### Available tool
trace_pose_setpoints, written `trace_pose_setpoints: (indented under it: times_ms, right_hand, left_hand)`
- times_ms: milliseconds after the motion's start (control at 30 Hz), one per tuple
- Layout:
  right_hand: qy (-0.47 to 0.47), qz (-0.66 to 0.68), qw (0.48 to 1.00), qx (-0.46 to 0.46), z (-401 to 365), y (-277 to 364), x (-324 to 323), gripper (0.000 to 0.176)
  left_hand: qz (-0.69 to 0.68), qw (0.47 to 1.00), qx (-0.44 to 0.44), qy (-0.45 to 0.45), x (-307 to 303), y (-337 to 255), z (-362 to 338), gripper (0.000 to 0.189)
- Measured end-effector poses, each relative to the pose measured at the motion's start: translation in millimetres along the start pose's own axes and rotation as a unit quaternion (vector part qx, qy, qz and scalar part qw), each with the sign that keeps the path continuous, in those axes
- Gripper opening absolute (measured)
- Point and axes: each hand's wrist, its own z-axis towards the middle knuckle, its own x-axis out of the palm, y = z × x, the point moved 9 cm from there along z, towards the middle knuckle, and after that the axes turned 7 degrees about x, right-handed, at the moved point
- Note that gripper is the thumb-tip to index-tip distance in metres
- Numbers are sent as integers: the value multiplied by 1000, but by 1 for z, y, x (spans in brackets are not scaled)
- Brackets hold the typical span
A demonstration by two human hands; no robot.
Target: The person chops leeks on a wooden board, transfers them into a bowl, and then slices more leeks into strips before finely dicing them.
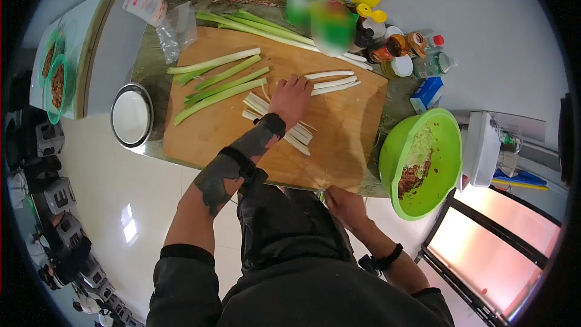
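Note:
My left hand (292, 95) is over the middle of the wooden cutting board (339, 139), its fingers closed round the near ends of several white scallion stalks (336, 83). Beneath my left wrist lie shorter cut white pieces (298, 136). Green scallion lengths (221, 91) are spread on the left half of the board, and longer whole stalks (266, 27) run along its far edge. My right hand (345, 207) is low at the table's near edge, fingers curled; what it holds, if anything, is hidden.
A green bowl (445, 163) with minced meat and chopped greens stands at the right. Bottles and jars (396, 48) crowd the back right, beside a blue box (427, 94). A white bowl (131, 115) and a plastic bag (175, 30) are at the left.

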Motion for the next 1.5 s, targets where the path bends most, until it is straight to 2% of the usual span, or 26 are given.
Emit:
trace_pose_setpoints:
  times_ms: [33, 67, 200, 267, 400, 467, 500, 600, 700, 800, 867, 1000, 1100, 1200, 1267, 1300, 1367, 1500]
  right_hand:
    - [46, 17, 999, -5, 3, 6, 12, 18]
    - [-15, -64, 998, -13, 11, 13, 18, 20]
    - [-3, -66, 998, -17, 37, 25, 28, 26]
    - [-20, -72, 996, -46, 47, 26, 33, 30]
    - [0, -54, 998, -29, 64, 23, 29, 34]
    - [-13, -33, 999, -22, 64, 23, 21, 33]
    - [-9, -30, 1000, -5, 66, 15, 20, 34]
    - [-16, -14, 1000, 17, 77, -2, 10, 35]
    - [-52, -11, 999, -3, 85, 1, -7, 37]
    - [-54, -55, 997, 7, 87, -4, -5, 35]
    - [-36, -70, 997, 11, 87, -1, -4, 34]
    - [-53, -111, 992, -8, 89, 8, -10, 31]
    - [-63, -117, 991, -19, 87, 13, -13, 30]
    - [-65, -125, 990, -8, 86, 19, -15, 29]
    - [-51, -147, 988, 1, 84, 29, -18, 30]
    - [-63, -137, 988, -16, 84, 39, -19, 29]
    - [-84, -120, 988, -46, 85, 61, -21, 27]
    - [-69, -124, 987, -77, 107, 123, -23, 25]
  left_hand:
    - [9, 1000, 3, 13, 6, -2, 6, 35]
    - [19, 999, 6, 27, 12, -3, 12, 37]
    - [71, 992, -1, 103, 22, -3, 14, 40]
    - [66, 994, -21, 88, 21, 4, 12, 35]
    - [47, 996, -31, 64, -1, 22, -2, 33]
    - [-7, 998, -61, -33, -54, 40, -21, 33]
    - [-34, 993, -74, -82, -77, 49, -36, 32]
    - [-32, 988, -81, -125, -111, 53, -107, 35]
    - [-58, 990, -8, -126, -74, 39, -177, 38]
    - [-47, 996, 15, -77, -34, 33, -196, 43]
    - [-50, 996, -5, -71, -13, 41, -199, 54]
    - [-5, 998, -2, -67, -29, 40, -205, 70]
    - [-1, 999, -17, 37, -31, 44, -221, 73]
    - [-23, 998, -54, 25, -53, 40, -227, 68]
    - [-40, 993, -100, -57, -49, 41, -232, 60]
    - [-49, 987, -123, -97, -46, 42, -235, 56]
    - [-53, 981, -153, -110, -39, 43, -230, 47]
    - [-21, 969, -195, -150, -31, 45, -219, 33]
